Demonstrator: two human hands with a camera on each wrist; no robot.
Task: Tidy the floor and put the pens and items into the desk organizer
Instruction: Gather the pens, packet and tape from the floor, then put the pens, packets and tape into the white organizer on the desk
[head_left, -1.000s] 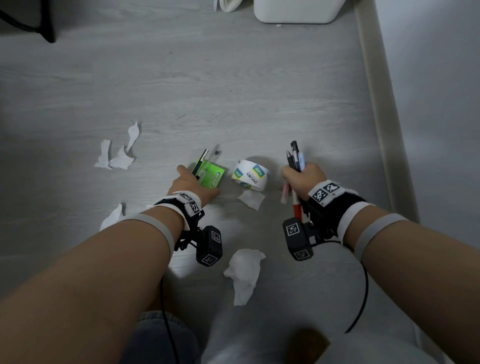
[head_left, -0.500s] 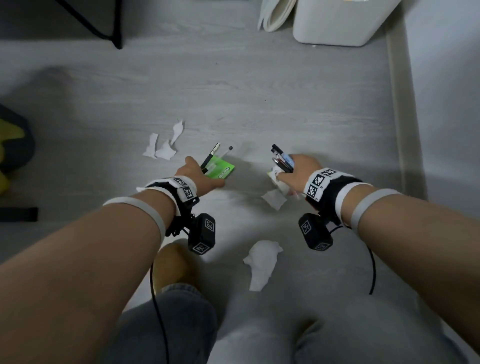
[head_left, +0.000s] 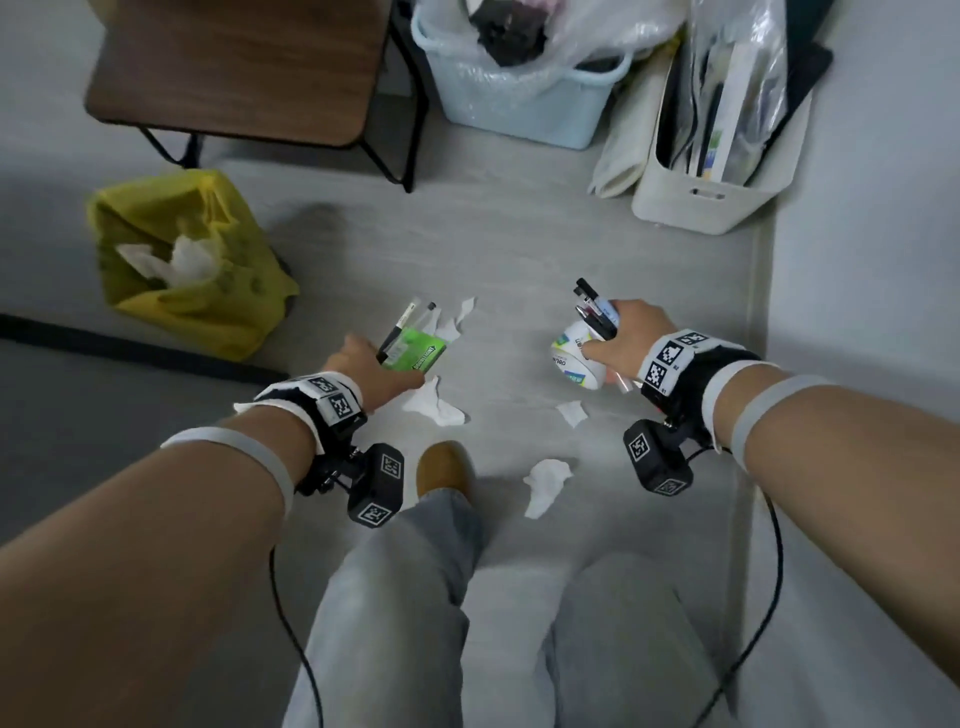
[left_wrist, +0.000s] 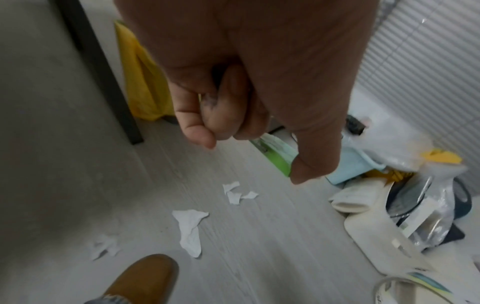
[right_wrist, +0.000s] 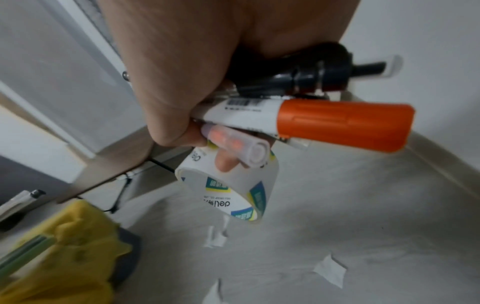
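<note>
My left hand (head_left: 376, 371) is raised above the floor and grips a green packet (head_left: 418, 351) together with two pens (head_left: 399, 327); the left wrist view shows the green packet (left_wrist: 275, 156) under my curled fingers (left_wrist: 197, 123). My right hand (head_left: 623, 338) holds a bunch of pens (head_left: 595, 309) and a roll of tape (head_left: 574, 358). In the right wrist view an orange-capped marker (right_wrist: 337, 123), a clear-capped pen (right_wrist: 241, 146) and black pens (right_wrist: 311, 76) sit in the fist, with the tape roll (right_wrist: 233, 185) hanging on a finger.
Torn white paper scraps (head_left: 434, 402) (head_left: 545, 483) lie on the grey floor between my hands and knees. A yellow bag (head_left: 182, 260) with tissue stands at left, a brown stool (head_left: 239, 67) behind it. A blue basket (head_left: 519, 98) and a white bin (head_left: 701, 192) stand against the far wall.
Both hands have risen from the floor. The right hand has picked up the tape roll that lay on the floor a second ago. My view has lifted and shows the bag and bins.
</note>
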